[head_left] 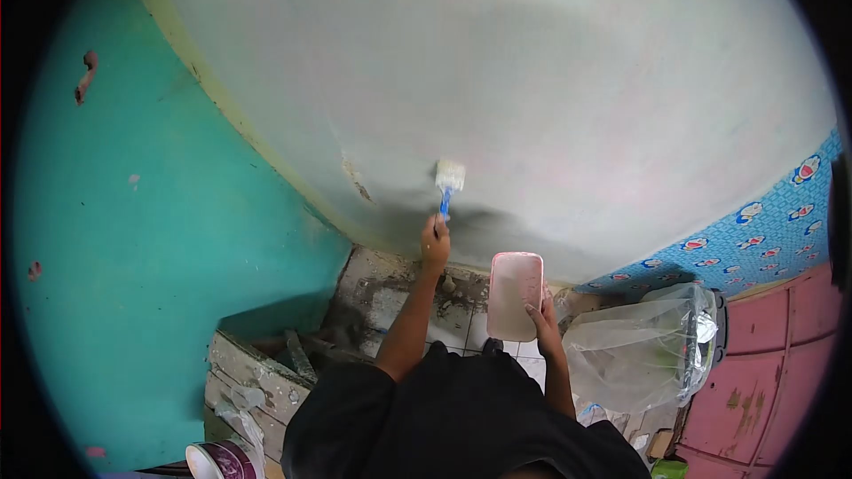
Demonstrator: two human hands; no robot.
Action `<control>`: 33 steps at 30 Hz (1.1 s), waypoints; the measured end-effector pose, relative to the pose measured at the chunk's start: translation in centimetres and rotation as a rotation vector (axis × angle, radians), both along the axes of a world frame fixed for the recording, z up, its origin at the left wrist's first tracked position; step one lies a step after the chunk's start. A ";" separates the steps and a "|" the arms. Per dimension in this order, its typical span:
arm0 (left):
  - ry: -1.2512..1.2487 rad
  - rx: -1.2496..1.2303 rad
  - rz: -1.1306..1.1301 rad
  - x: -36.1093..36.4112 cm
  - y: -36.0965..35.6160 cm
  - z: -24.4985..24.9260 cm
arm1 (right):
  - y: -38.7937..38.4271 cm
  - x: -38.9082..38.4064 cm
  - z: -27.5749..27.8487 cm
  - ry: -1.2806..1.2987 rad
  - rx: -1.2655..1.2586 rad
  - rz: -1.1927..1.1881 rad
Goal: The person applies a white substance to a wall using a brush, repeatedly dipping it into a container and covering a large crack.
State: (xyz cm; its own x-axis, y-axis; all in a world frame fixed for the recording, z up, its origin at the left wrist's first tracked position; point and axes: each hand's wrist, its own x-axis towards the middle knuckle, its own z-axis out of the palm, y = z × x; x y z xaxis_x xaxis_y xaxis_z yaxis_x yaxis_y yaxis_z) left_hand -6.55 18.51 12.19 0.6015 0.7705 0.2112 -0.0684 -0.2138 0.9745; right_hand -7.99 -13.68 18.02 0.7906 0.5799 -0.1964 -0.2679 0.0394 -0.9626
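My left hand (436, 238) is wrapped round the blue handle of a paintbrush (450, 177). White bristles meet the pale wall (568, 124), which carries faint pinkish patches. In my right hand (548, 324) is a shallow pink-rimmed tray (515, 288), gripped by its right side with the thumb over the edge. Whitish paint coats the inside of the tray. A chipped, brownish spot (357, 179) marks the wall left of the brush.
A teal wall (169, 213) meets the pale one at the left. Weathered wooden boards (244, 381) and a paint bucket (222, 461) stand at lower left. Plastic sheeting (621, 346) covers a container at right, near blue patterned wallpaper (763, 222) and pink panels (745, 372). Tiles (453, 324) floor the base.
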 end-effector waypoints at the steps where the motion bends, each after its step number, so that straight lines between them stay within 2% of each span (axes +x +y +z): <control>1: 0.053 0.012 0.020 -0.5 -0.1 -2.6 | -0.1 -0.1 0.1 -0.002 -0.010 0.000; 5: 0.222 -0.005 0.086 -1.3 0.9 -9.2 | 0.4 -0.5 1.0 -0.038 0.031 -0.060; 6: 0.254 -0.027 0.095 -1.6 1.0 -9.8 | 0.3 -0.5 0.9 -0.045 0.024 -0.063; 8: 0.304 -0.112 0.056 -1.7 1.8 -7.5 | 0.4 -0.5 1.1 -0.050 0.020 -0.062; 9: 0.328 -0.153 0.038 -1.5 2.3 -5.5 | 0.6 -0.5 1.4 -0.046 0.023 -0.058; 11: 0.180 -0.335 -0.007 -0.7 3.0 -0.5 | 0.7 -0.6 1.2 -0.036 0.025 -0.041; 13: 0.199 -0.334 0.008 0.1 3.4 5.5 | 0.7 -0.4 0.1 -0.018 0.022 -0.018; 15: 0.211 -0.221 -0.023 -0.4 3.6 11.9 | 0.7 -0.5 -0.5 -0.008 0.002 0.007; 17: 0.046 -0.234 -0.028 -1.6 2.3 17.6 | 0.9 -0.6 -0.4 0.000 -0.010 0.019; 21: -0.179 -0.087 -0.026 -2.8 0.7 22.9 | 1.2 -1.1 -0.6 -0.026 -0.026 0.011; 23: -0.180 -0.083 -0.042 -2.3 1.2 21.7 | 1.2 -1.1 -1.2 -0.035 -0.024 0.002; 25: -0.141 -0.062 -0.049 -1.2 2.1 18.4 | 1.4 -1.6 -0.2 -0.014 -0.010 -0.007; 29: -0.011 0.028 -0.017 0.2 2.8 5.7 | 1.5 -1.6 0.0 0.003 -0.001 -0.023; 31: 0.043 0.039 -0.005 0.1 2.7 -2.2 | 1.4 -1.6 -0.1 0.032 0.003 -0.030; 33: 0.133 0.026 -0.007 -1.0 1.7 -6.3 | 1.4 -1.4 -1.2 0.024 0.029 -0.051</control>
